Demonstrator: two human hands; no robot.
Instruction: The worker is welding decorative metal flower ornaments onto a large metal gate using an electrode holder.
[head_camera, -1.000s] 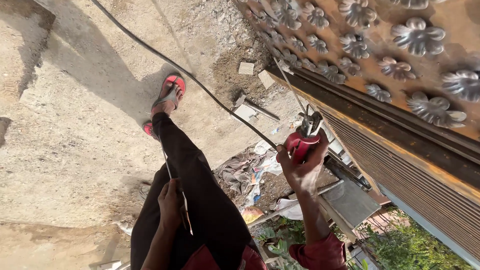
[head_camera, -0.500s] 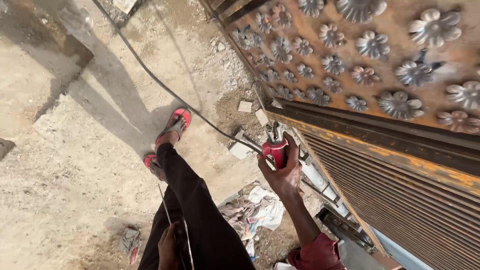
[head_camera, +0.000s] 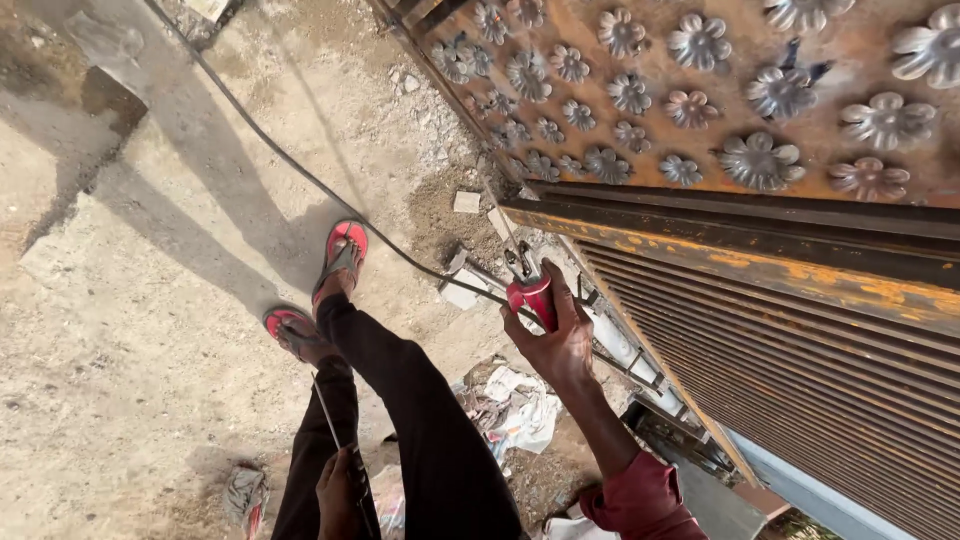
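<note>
Compared with half a second back: view swung lower and to the left, both red sandals (head_camera: 340, 255) now in sight on the sandy ground (head_camera: 150, 330) instead of one clear and one half seen, black trouser legs (head_camera: 400, 400) stretched further into view. At far left, dark shadow patches across the ground and a crumpled rag (head_camera: 243, 495) near the bottom edge. Next, left hand (head_camera: 338, 490) low by the thigh, closed around a thin metal rod (head_camera: 330, 425) slanting up toward the sandals; fingers partly cut off by the bottom edge, so grip only partly readable. Black cable (head_camera: 300, 170) trailing from the top left across the ground toward the centre, its end lost behind the tool. At centre, right hand (head_camera: 560, 345) raised, wrapped tightly around the red handle of an electrode holder (head_camera: 530, 295), now a little lower against the gate than before, metal clamp pointing up-left with a fine rod in it, too thin to follow far. Below it, scraps of paper and rubble (head_camera: 515, 410), hard to sort out. At right, rusty metal gate (head_camera: 760, 260) with flower-shaped ornaments (head_camera: 760, 160) above and horizontal slats below, cut off by the top and right edges; maroon sleeve (head_camera: 640, 500) cropped at the bottom.
</note>
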